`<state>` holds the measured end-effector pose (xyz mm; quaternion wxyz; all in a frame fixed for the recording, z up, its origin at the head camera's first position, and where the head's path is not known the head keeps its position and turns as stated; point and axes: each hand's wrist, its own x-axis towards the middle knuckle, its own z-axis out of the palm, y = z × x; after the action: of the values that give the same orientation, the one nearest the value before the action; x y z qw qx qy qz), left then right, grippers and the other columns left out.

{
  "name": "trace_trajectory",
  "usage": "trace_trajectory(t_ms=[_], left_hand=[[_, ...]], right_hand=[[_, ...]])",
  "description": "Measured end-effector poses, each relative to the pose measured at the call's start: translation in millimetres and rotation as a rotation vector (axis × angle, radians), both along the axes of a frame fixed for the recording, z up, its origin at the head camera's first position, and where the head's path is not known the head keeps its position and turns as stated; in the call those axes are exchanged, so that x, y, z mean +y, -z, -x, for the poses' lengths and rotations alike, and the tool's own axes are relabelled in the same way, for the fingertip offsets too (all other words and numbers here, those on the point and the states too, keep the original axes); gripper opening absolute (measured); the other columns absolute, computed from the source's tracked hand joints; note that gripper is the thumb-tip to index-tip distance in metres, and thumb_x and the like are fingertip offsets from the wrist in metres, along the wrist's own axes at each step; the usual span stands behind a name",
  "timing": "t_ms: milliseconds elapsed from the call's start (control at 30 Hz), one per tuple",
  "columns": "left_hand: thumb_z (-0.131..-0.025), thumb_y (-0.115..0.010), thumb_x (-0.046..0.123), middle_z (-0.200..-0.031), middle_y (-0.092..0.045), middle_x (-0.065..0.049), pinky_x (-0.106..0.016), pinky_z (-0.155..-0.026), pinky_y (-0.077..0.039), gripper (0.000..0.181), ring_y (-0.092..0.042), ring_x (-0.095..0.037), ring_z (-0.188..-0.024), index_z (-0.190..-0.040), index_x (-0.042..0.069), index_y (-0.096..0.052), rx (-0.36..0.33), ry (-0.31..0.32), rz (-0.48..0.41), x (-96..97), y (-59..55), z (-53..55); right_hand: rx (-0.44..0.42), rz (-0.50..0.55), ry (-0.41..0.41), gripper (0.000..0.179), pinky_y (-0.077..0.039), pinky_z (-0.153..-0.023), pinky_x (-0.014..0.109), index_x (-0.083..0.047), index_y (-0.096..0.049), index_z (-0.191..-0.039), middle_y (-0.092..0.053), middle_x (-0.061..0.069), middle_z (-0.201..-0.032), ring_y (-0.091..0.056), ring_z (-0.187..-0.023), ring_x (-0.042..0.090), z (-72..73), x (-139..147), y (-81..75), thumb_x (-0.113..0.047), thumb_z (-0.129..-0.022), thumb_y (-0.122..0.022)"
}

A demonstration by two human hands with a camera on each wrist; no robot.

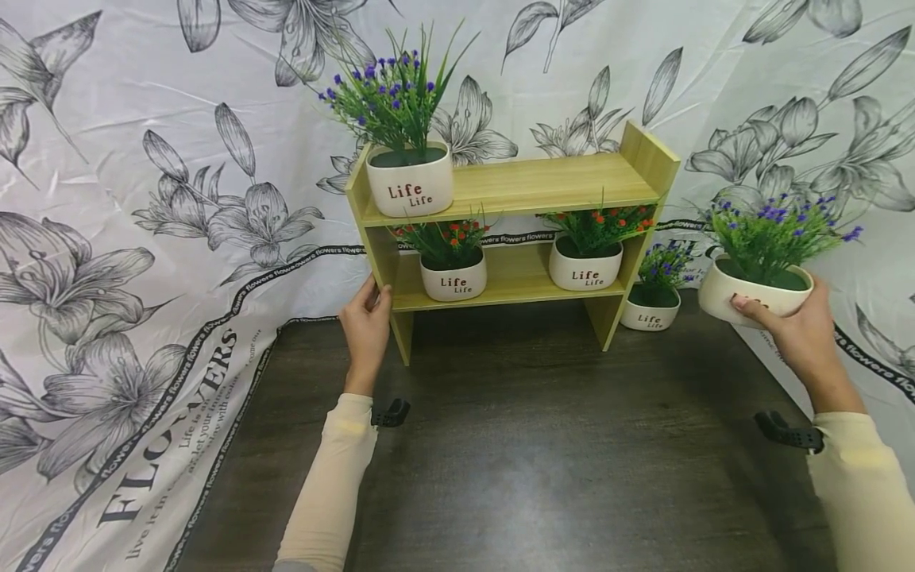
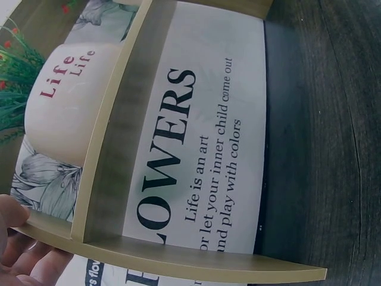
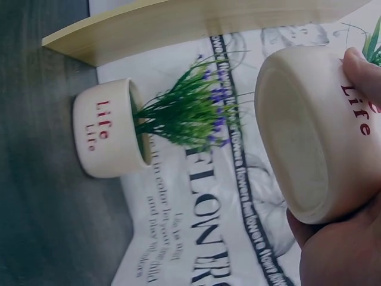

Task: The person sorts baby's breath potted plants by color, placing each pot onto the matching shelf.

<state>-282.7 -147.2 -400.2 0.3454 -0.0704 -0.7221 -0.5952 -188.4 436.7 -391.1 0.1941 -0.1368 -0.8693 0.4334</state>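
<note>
My right hand (image 1: pixel 804 330) grips a white oval pot (image 1: pixel 747 290) of purple-flowered artificial plant, held up off the table to the right of a wooden two-tier shelf (image 1: pixel 543 187). The right wrist view shows this pot's pale underside (image 3: pixel 294 146), with the thumb over its lettered front. My left hand (image 1: pixel 368 326) pinches the shelf's left side panel (image 2: pixel 196 262), thumb on one face and fingers on the other. On the upper board's left end stands a purple-flowered potted plant (image 1: pixel 411 179). Two red-flowered potted plants, one left (image 1: pixel 453 274) and one right (image 1: pixel 586 262), sit on the lower board.
Another purple-flowered potted plant (image 1: pixel 650 306) stands on the dark wooden table (image 1: pixel 529 445), beside the shelf's right leg. Behind everything hangs a white cloth (image 1: pixel 236 183) printed with flowers and lettering. A black wrist strap piece (image 1: pixel 786 433) juts from the right sleeve.
</note>
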Motion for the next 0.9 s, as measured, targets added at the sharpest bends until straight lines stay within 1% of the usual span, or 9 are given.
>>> trace_trajectory(t_ms=[133,200,267,433,500,633,700,833,900], left_hand=[[-0.101,-0.067,-0.006,-0.136,-0.065,-0.032,-0.026,-0.094,-0.058,0.039,-0.068,-0.044,-0.123,-0.140,-0.006,-0.065,0.000,-0.009,0.009,-4.4,12.4,12.7],[-0.101,-0.068,-0.004,-0.136,-0.066,-0.031,-0.023,-0.094,-0.058,0.039,-0.069,-0.042,-0.123,-0.140,-0.003,-0.066,0.000,-0.011,0.013,-6.7,17.2,17.4],[-0.101,-0.070,-0.001,-0.135,-0.067,-0.028,-0.019,-0.092,-0.058,0.039,-0.070,-0.039,-0.122,-0.140,0.001,-0.067,0.002,-0.004,0.010,-8.7,20.1,19.8],[-0.101,-0.072,0.001,-0.134,-0.069,-0.025,-0.011,-0.090,-0.056,0.039,-0.072,-0.035,-0.122,-0.139,0.003,-0.069,0.010,0.016,-0.010,-10.6,22.1,20.1],[-0.101,-0.071,0.002,-0.134,-0.069,-0.025,-0.012,-0.091,-0.057,0.039,-0.072,-0.035,-0.122,-0.140,0.003,-0.069,0.007,0.020,-0.007,-10.7,22.2,19.8],[-0.103,-0.070,0.005,-0.136,-0.070,-0.024,-0.016,-0.093,-0.058,0.039,-0.073,-0.033,-0.122,-0.142,0.005,-0.068,-0.003,0.025,0.015,-10.5,22.6,19.6],[-0.103,-0.070,0.006,-0.136,-0.070,-0.023,-0.018,-0.094,-0.059,0.039,-0.073,-0.032,-0.122,-0.142,0.006,-0.068,-0.003,0.026,0.015,-10.5,23.0,19.9],[-0.102,-0.071,0.006,-0.134,-0.070,-0.024,-0.018,-0.094,-0.058,0.038,-0.073,-0.033,-0.121,-0.141,0.006,-0.069,-0.002,0.019,0.001,-11.0,23.3,20.2],[-0.102,-0.071,0.006,-0.134,-0.070,-0.024,-0.017,-0.094,-0.058,0.039,-0.072,-0.034,-0.121,-0.141,0.005,-0.069,-0.004,0.018,-0.006,-11.3,23.1,20.0]], right_hand=[[0.020,0.030,-0.019,0.098,-0.040,-0.066,0.004,-0.007,-0.007,-0.167,-0.036,-0.017,-0.117,-0.042,-0.093,-0.003,-0.9,0,-11.4,-0.034,-0.099,-0.073],[0.026,0.041,-0.033,0.098,-0.042,-0.065,0.005,-0.008,-0.005,-0.167,-0.035,-0.018,-0.117,-0.043,-0.093,-0.003,-1.4,-1,-17.5,-0.033,-0.100,-0.072],[0.030,0.037,-0.034,0.099,-0.043,-0.063,0.006,-0.010,-0.004,-0.168,-0.035,-0.017,-0.117,-0.044,-0.092,-0.002,-1.6,-1,-23.0,-0.034,-0.100,-0.072],[0.049,0.023,-0.036,0.099,-0.043,-0.061,0.009,-0.014,-0.005,-0.169,-0.035,-0.018,-0.117,-0.045,-0.092,0.001,-0.1,-3,-32.7,-0.037,-0.100,-0.072],[0.062,0.019,-0.038,0.098,-0.041,-0.062,0.008,-0.014,-0.006,-0.169,-0.035,-0.019,-0.116,-0.044,-0.093,0.001,0.2,-4,-35.2,-0.036,-0.100,-0.072],[0.104,0.014,-0.040,0.094,-0.041,-0.064,0.005,-0.015,-0.010,-0.168,-0.035,-0.020,-0.117,-0.045,-0.094,-0.001,0.4,-7,-41.3,-0.034,-0.100,-0.072],[0.137,0.017,-0.053,0.091,-0.043,-0.065,0.004,-0.014,-0.012,-0.167,-0.036,-0.020,-0.118,-0.048,-0.094,-0.001,1.2,-9,-45.7,-0.030,-0.100,-0.072],[0.181,0.028,-0.077,0.090,-0.045,-0.068,0.001,-0.014,-0.015,-0.167,-0.039,-0.019,-0.119,-0.050,-0.094,-0.003,4.6,-15,-56.1,-0.027,-0.100,-0.073],[0.188,0.029,-0.081,0.091,-0.045,-0.069,0.001,-0.013,-0.014,-0.168,-0.040,-0.018,-0.118,-0.051,-0.093,-0.003,6.6,-19,-61.1,-0.026,-0.099,-0.074]])
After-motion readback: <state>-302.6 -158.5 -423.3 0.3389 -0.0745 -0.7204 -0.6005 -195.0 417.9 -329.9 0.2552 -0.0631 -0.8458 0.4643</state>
